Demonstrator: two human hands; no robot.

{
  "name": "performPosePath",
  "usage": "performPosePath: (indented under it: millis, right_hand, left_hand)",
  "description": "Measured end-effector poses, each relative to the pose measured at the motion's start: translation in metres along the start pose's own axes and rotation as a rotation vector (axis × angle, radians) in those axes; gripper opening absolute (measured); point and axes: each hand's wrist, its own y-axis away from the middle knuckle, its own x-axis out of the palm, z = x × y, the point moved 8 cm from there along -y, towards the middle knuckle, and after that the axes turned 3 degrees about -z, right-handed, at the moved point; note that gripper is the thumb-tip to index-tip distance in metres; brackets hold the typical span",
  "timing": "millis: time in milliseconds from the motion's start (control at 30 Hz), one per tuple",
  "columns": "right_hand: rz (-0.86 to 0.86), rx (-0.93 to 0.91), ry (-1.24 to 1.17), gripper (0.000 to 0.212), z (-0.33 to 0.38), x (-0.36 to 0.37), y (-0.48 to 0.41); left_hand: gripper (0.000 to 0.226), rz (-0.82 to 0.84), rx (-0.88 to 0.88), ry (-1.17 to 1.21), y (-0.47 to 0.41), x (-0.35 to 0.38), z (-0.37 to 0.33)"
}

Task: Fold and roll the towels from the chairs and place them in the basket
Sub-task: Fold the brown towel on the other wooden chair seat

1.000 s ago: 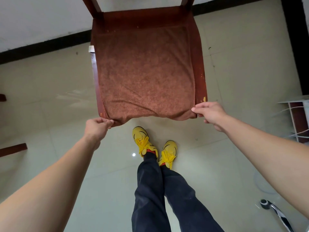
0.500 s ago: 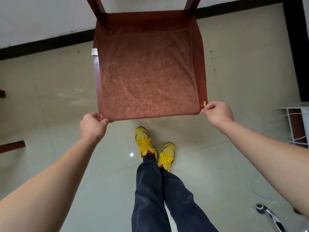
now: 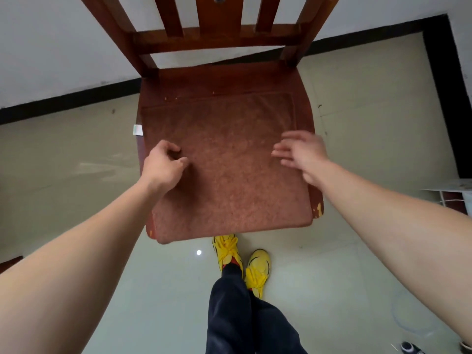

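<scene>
The rust-brown terry towel (image 3: 229, 180) lies spread flat over the seat of the dark red-brown wooden slat-back chair (image 3: 219, 40). Its near edge reaches just past the seat front, and a small white label (image 3: 138, 129) sticks out at its left edge. The left hand (image 3: 163, 167) is over the towel's left side with fingers curled; I cannot tell whether they pinch the pile or hold nothing. The right hand (image 3: 304, 154), blurred, is spread and released above the right side. The step in hand looks like the first fold: take two matching corners, bring edge squarely to edge, then smooth the crease so the roll comes out tight. No basket is in view.
</scene>
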Motion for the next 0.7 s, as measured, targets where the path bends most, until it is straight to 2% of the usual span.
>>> performPosePath:
  millis: [67,133,233,333,433,567,700]
  right_hand:
    - [-0.205,-0.097,-0.010,0.028,0.022,-0.030,-0.021]
    - [-0.346,-0.259,0.242,0.032,0.049,-0.040,-0.026]
    - [-0.365,-0.442,0.455,0.032,0.079,-0.018,-0.023]
    - [-0.300,-0.348,0.495,0.048,0.087,-0.003,-0.042]
    - [-0.330,-0.320,0.514,0.032,0.099,-0.007,-0.057]
    - [-0.398,-0.457,0.597,0.022,0.120,-0.007,-0.054]
    - [-0.399,-0.407,0.714,0.027,0.115,-0.008,-0.061]
  left_hand:
    - [0.012,-0.015,0.006,-0.022,-0.008,-0.005,-0.003]
    - [0.011,-0.062,0.085,-0.106,-0.010,-0.010,-0.018]
    - [0.024,-0.203,0.236,-0.218,-0.018,-0.022,-0.047]
    - [0.034,-0.308,0.232,-0.351,-0.039,-0.039,-0.062]
    - [0.038,-0.297,0.179,-0.467,-0.068,-0.055,-0.056]
    - [0.020,-0.253,0.196,-0.456,-0.085,-0.063,-0.053]
    - [0.014,-0.313,0.178,-0.392,-0.083,-0.069,-0.057]
